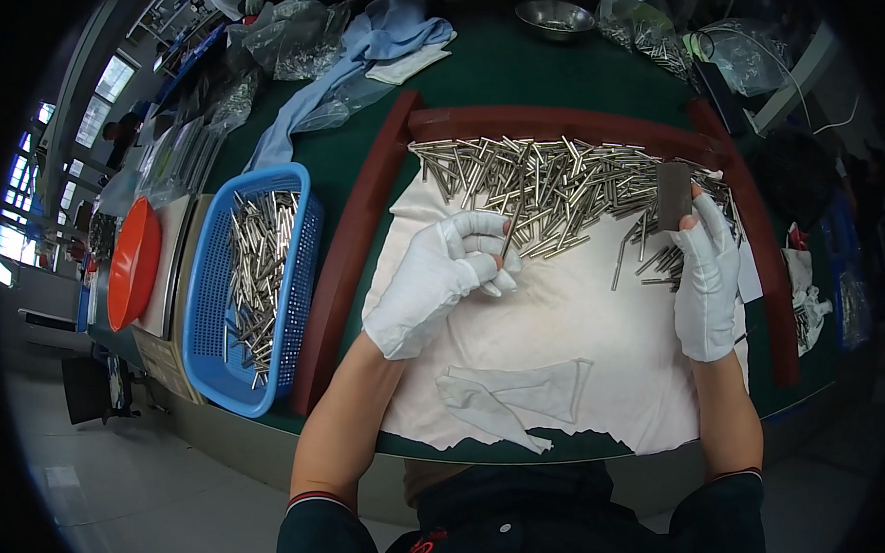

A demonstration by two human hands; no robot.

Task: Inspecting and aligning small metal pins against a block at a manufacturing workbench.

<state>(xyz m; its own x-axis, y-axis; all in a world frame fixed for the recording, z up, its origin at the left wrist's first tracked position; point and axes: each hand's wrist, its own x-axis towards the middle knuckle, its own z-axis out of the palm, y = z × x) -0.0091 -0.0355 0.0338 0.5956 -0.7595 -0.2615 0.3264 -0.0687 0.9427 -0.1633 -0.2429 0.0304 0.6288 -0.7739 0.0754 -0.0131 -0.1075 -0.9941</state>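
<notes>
Gloved left hand at frame centre pinches a metal rod standing nearly upright, while the right hand clamps a grey flat plate at upper right.

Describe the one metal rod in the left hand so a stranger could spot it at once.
Start at the white cloth framed by the dark red wooden rail on the green table. Along its far edge lies a heap of metal rods. Just in front of it, the white-gloved left hand pinches a single rod: unlike the rest, it stands nearly upright, lifted off the cloth.
</notes>
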